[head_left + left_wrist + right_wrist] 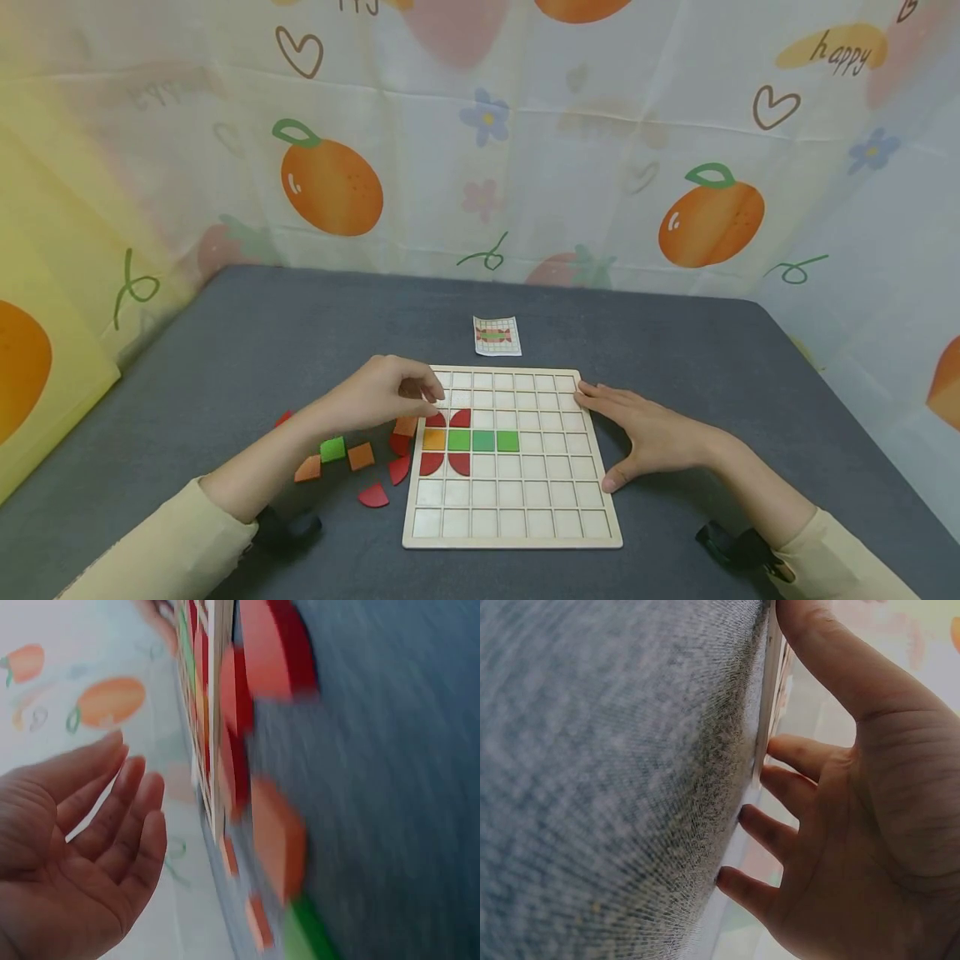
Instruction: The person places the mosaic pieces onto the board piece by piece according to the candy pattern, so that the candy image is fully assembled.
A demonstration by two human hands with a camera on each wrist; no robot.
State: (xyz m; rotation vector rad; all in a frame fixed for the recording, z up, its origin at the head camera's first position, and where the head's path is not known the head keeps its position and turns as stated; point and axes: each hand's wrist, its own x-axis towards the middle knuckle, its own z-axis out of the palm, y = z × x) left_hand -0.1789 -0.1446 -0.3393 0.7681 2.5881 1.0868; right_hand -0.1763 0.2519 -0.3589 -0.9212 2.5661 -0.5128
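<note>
A pale wooden grid board (517, 542) lies on the dark table. On its left half are several red quarter-round pieces (460, 465), a yellow-orange square (434, 439) and a row of 3 green squares (483, 441). My left hand (382, 390) hovers over the board's upper left edge, fingers loosely bent, with nothing between thumb and fingertips in the left wrist view. At the opposite edge, my right hand (651, 429) touches the rim with fingers spread, the thumb lower down the side and the fingertips near the upper right corner.
Loose pieces lie left of the board: red quarter-rounds (373, 496), orange blocks (361, 456) and a green block (332, 449). Behind the board is a small printed card (497, 337) with a grid pattern. A fruit-printed curtain (570, 167) hangs behind the table (637, 325).
</note>
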